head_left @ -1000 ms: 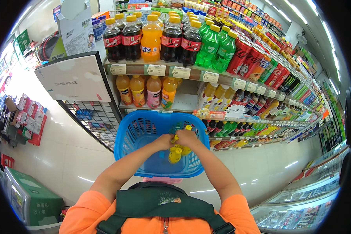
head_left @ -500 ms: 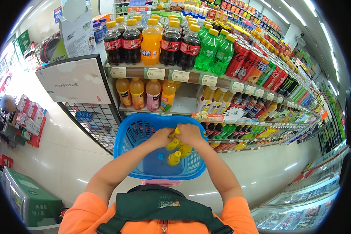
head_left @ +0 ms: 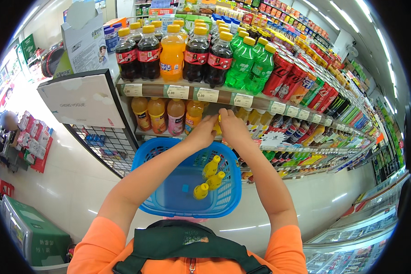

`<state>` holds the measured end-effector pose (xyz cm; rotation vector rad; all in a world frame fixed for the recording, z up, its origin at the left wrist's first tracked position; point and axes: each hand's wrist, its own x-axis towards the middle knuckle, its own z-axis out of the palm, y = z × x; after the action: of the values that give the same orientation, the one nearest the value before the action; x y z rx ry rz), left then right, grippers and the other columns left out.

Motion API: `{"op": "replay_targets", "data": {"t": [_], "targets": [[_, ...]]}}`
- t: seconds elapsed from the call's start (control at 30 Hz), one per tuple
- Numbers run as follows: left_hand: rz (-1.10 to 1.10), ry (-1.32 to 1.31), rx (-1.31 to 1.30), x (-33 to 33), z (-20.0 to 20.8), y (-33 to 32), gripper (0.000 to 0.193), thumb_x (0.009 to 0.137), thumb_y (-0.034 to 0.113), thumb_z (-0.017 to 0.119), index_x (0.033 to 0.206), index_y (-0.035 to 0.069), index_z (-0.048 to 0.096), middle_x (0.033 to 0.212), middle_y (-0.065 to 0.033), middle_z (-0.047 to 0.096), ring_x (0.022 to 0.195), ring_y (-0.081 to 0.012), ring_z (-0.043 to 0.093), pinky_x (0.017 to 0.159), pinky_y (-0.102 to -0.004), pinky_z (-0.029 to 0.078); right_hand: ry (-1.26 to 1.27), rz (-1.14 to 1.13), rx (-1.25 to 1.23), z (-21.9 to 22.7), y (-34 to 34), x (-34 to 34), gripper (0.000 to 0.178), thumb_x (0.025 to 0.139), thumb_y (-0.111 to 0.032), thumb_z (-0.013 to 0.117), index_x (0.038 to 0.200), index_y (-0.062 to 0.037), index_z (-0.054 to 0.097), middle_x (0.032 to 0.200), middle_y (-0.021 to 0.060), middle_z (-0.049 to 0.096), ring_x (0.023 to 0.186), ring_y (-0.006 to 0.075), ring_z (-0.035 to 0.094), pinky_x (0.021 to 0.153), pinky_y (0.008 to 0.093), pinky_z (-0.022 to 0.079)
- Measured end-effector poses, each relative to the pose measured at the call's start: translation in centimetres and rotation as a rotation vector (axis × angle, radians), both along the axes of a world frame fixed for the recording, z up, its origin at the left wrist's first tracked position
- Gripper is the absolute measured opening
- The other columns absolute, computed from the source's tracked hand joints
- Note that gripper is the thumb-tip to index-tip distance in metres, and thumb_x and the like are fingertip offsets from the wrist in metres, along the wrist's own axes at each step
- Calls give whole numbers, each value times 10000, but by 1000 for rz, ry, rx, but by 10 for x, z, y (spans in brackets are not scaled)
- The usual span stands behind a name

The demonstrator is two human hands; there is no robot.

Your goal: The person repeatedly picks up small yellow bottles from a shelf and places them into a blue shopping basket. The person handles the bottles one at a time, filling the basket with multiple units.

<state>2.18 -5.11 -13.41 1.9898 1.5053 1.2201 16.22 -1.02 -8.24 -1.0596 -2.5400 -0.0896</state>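
Both my hands are at the gap in the second shelf, above the far rim of a blue basket (head_left: 162, 208). Pinched in my right hand (head_left: 234, 129) is a small yellow bottle (head_left: 218, 124), mostly hidden by the fingers. My left hand (head_left: 204, 133) is just beside it, fingers stretched toward the bottle and thumb apart; whether it touches the bottle is hard to see. Inside the basket, three small yellow bottles stand toward the right side: one at the back (head_left: 211, 168), one in the middle (head_left: 215, 181) and one nearer me (head_left: 200, 191).
Orange and pink juice bottles (head_left: 176, 117) fill the shelf left of my hands. Cola, orange soda (head_left: 172, 55) and green soda bottles (head_left: 239, 68) line the shelf above, with cans (head_left: 278, 75) farther right. A white panel (head_left: 80, 98) on a black wire rack stands left.
Both hands have moved up and away from inside the basket to the shelf gap, with a yellow bottle between them. The three yellow bottles in the basket now show uncovered.
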Motion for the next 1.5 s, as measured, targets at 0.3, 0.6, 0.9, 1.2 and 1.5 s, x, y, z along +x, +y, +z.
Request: {"op": "replay_targets", "data": {"t": [0.3,0.6,0.9,1.2,1.5], "targets": [[70,30,18,-4,-23,73,403,754,-19,529,1157,-31,530,1050,-275,578,1010,-434,550,845,-463,462,-21,42,162,-33,85,-10,201,772,-57,555,961,-25,614,992,223,624,824,359,647,665,444,537],[125,185,-165,-5,-30,102,398,772,70,522,1154,-39,547,983,-292,610,971,-449,571,806,-480,473,13,-155,-67,0,94,-25,332,853,-145,503,1156,-42,590,1210,198,565,1158,340,516,1002,470,358],[51,151,-122,-1,-28,86,560,797,84,531,1341,15,417,1152,-278,564,1068,-406,549,873,-431,464,42,-107,86,-20,110,-19,325,862,-159,500,1151,-41,592,1199,205,567,1140,357,523,962,464,401],[-88,13,-218,-7,-69,10,640,816,21,599,1406,46,353,1296,-212,495,1147,-318,541,929,-384,466,183,-19,68,-26,19,6,433,797,-73,591,1213,9,507,1148,262,541,1002,393,563,791,459,494],[-314,132,-712,-12,-107,-106,616,824,154,639,1389,80,405,1329,-163,500,1174,-288,533,966,-369,445,-158,172,-690,-139,-91,61,414,787,-174,620,1152,5,538,1030,242,615,966,392,600,810,459,488]]}}
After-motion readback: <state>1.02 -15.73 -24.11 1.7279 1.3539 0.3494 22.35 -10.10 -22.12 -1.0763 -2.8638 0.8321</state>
